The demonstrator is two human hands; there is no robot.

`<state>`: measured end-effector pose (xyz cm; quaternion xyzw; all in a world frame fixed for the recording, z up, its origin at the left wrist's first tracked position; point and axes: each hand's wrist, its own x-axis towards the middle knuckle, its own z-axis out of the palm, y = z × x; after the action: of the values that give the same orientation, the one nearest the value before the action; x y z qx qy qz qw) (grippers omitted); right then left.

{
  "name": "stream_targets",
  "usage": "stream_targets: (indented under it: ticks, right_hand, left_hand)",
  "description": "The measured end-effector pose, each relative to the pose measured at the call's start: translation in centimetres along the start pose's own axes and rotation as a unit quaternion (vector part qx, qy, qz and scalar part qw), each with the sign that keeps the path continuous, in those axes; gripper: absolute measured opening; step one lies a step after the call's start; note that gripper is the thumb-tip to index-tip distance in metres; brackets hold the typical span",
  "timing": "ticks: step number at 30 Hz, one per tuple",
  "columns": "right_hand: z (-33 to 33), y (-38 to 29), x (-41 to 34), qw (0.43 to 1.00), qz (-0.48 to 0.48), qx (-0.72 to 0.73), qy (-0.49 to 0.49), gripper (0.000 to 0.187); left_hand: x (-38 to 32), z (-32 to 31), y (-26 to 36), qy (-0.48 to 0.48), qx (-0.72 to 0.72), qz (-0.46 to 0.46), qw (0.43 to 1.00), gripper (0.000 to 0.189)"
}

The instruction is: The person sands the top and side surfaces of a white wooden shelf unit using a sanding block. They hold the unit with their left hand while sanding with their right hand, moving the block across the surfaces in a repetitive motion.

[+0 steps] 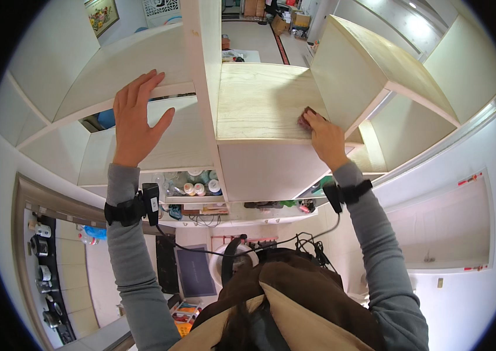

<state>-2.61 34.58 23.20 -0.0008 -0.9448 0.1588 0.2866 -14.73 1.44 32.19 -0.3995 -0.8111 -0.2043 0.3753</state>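
Observation:
My right hand (pixel 328 138) grips a reddish-brown cloth (pixel 305 120) and presses it against the pale wood-grain shelf board (pixel 261 101), close to the upright panel (pixel 349 74) on its right. Part of the cloth is hidden under the fingers. To the left of the central white post (pixel 206 87), my left hand (pixel 137 116) has its fingers spread and holds nothing. Its fingertips are near the front edge of a white shelf (pixel 142 61); whether they touch it I cannot tell. Both wrists carry black straps with small cabled devices.
Lower compartments hold several bottles and jars (pixel 195 188). A cable (pixel 213 253) hangs between my wrists. Below stand a white bucket (pixel 248 259) and a dark floor mat (pixel 195 272). An angled shelf box (pixel 384 57) juts out at right. Cardboard boxes (pixel 281 24) sit in the room beyond.

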Motion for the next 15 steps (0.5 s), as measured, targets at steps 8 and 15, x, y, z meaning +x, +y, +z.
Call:
stream_targets:
  ticks: [8, 15]
  right_hand:
    - [0.4, -4.5, -2.1, 0.994, -0.103, -0.014, 0.023, 0.021]
    - [1.5, 6.4, 1.7, 0.973, -0.028, -0.23, 0.013, 0.023]
  left_hand:
    - [0.1, 0.0, 0.3, 0.018, 0.008, 0.001, 1.0, 0.056]
    - [0.1, 0.0, 0.4, 0.0, 0.012, -0.006, 1.0, 0.057]
